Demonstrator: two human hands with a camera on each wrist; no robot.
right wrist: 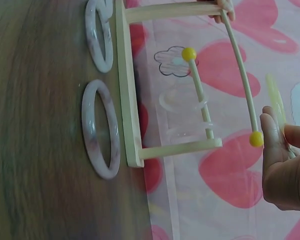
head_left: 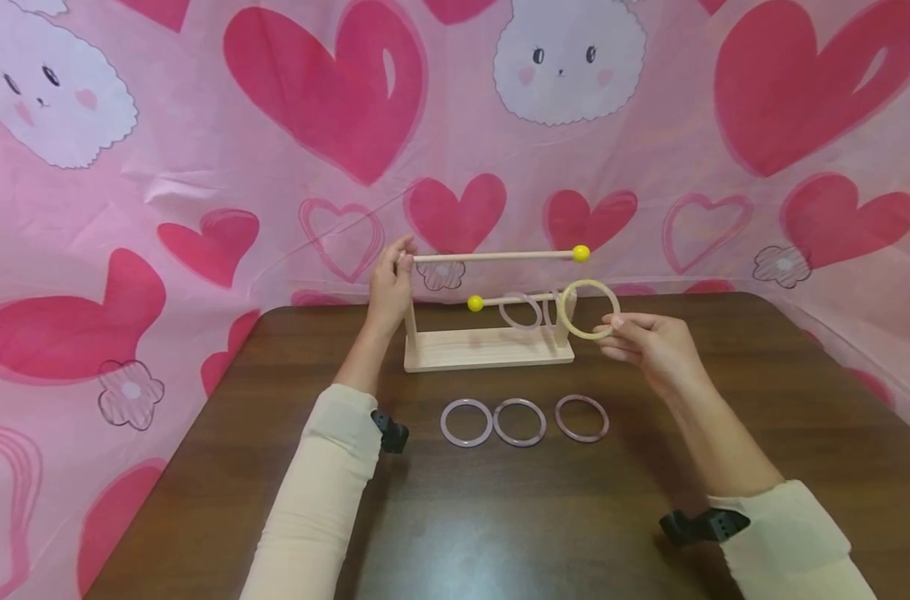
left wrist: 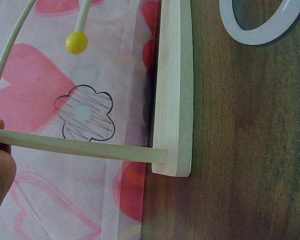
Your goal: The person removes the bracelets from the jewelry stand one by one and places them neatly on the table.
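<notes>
1. While your left hand [head_left: 390, 287] grips the stand [head_left: 488, 350] at the top of its left post [head_left: 412, 321], your right hand [head_left: 657, 350] is pinching the yellow ring [head_left: 590, 283] by its edge, so that's the head view. You've got it up off the table [head_left: 455, 508], near the yellow ball [head_left: 581, 253] on the top rod [head_left: 500, 257]. Two pale rings [head_left: 526, 327] hang on the lower rod [head_left: 511, 301], and three table rings [head_left: 520, 401] lie in front, the right one a bit apart.

2. On the left wrist cam, your left hand is half cropped, but you can see fingers going round behind the post. Part of one table ring pokes into the top corner.

3. Over on the right wrist cam, the yellow ring's nearly edge-on between your thumb and fingers, just beside the ball but with a gap.
</notes>
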